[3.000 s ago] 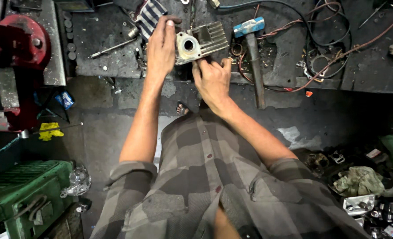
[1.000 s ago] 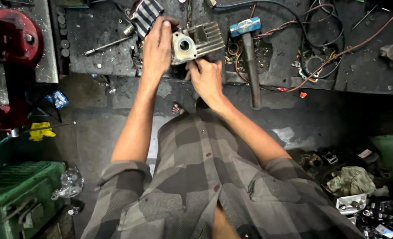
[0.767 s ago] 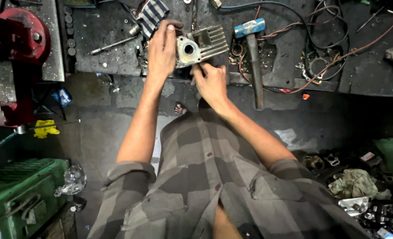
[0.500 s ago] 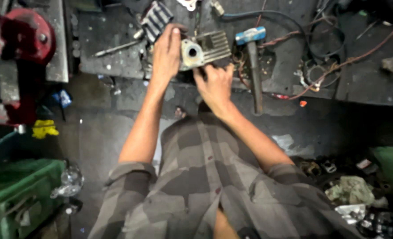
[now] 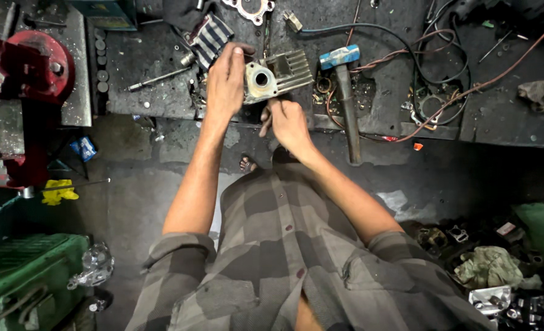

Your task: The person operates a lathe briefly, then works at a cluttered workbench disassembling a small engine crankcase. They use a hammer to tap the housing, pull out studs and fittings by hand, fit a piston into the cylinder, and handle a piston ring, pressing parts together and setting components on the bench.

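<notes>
Two hands meet at one part at the near edge of the workbench [image 5: 149, 61]. Your left hand [image 5: 226, 83] wraps over the left end of the finned metal cylinder block [image 5: 278, 75], fingers closed around its pale flange with the round bore facing up toward you. Your right hand [image 5: 287, 119] sits just below the block, at about 6 o'clock from it, fingers curled and pinched together at the lower edge; whether they grip a small part or only press on the casting cannot be told.

The block's long axis runs roughly from 9 o'clock to 3 o'clock, tilted slightly upward at the finned end, which points away from your left palm. Your left hand is thus on the block itself, while your right touches or nearly touches its underside.

A blue-headed hammer [image 5: 344, 92] lies just at 3 o'clock of the block, handle pointing toward 6 o'clock. A striped cloth [image 5: 210, 38] lies at 11 o'clock, a red vise [image 5: 36, 67] well off at 9 o'clock, and tangled cables [image 5: 431, 67] at 3 o'clock.
</notes>
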`<state>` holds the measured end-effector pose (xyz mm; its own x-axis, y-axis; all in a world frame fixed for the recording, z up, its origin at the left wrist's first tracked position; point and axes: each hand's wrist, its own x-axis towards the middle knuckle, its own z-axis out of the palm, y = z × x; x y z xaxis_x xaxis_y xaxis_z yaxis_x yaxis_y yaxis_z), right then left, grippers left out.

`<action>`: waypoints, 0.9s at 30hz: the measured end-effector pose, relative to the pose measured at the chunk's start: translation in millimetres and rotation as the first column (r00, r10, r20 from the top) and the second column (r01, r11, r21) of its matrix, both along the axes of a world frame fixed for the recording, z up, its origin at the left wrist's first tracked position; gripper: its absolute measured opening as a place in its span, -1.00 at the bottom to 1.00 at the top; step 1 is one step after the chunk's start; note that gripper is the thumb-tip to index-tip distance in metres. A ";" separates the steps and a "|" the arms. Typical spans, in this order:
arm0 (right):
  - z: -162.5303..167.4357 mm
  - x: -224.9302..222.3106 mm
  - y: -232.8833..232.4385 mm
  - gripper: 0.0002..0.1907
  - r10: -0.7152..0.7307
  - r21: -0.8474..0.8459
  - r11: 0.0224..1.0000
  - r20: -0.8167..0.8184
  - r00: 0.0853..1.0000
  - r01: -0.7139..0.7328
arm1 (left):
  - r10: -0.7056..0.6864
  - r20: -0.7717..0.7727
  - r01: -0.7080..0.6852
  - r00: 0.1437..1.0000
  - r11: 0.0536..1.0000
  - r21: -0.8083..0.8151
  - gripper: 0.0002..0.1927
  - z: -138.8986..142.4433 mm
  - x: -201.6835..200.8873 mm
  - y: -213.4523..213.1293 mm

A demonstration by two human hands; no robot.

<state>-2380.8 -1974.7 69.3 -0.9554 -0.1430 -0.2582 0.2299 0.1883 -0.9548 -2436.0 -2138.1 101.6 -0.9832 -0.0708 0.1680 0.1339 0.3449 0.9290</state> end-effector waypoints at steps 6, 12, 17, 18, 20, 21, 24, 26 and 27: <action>8.8 1.7 0.4 -0.62 0.056 0.458 0.887 -0.240 0.969 0.062 | 0.008 0.035 -0.007 0.999 1.000 -0.017 -0.64 2.4 -0.6 -0.4; 29.3 6.5 -0.1 -0.78 0.163 0.585 0.785 -0.515 0.842 0.206 | 0.008 0.036 -0.007 0.999 1.000 -0.016 -0.63 4.3 -2.3 -0.1; 34.2 5.2 -0.7 -0.80 0.242 0.639 0.736 -0.557 0.795 0.224 | 0.006 0.035 -0.004 0.999 0.999 -0.033 -0.64 8.0 -4.8 -0.4; 34.2 4.3 -0.6 -0.79 0.241 0.640 0.737 -0.549 0.800 0.217 | 0.011 0.036 -0.009 0.999 0.999 -0.038 -0.64 9.1 -4.9 -0.2; 34.4 2.2 -0.7 -0.76 0.240 0.643 0.738 -0.531 0.813 0.202 | 0.017 0.060 -0.014 0.998 0.999 -0.042 -0.64 11.6 -4.9 -0.1; 34.6 1.4 -0.5 -0.76 0.233 0.637 0.750 -0.506 0.830 0.177 | 0.020 0.072 -0.016 0.997 0.999 -0.044 -0.64 12.7 -4.8 0.0; 36.3 0.1 -0.9 -0.74 0.203 0.599 0.793 -0.436 0.877 0.114 | 0.018 0.045 -0.017 0.999 0.999 -0.031 -0.64 15.3 -4.6 0.2; 37.2 1.0 -1.0 -0.72 0.173 0.550 0.831 -0.397 0.901 0.083 | 0.022 0.054 -0.020 0.998 0.999 -0.037 -0.64 15.9 -4.2 0.0; 37.1 1.8 -1.0 -0.70 0.160 0.541 0.837 -0.388 0.908 0.084 | 0.023 0.058 -0.021 0.998 0.999 -0.040 -0.64 15.9 -3.7 -0.3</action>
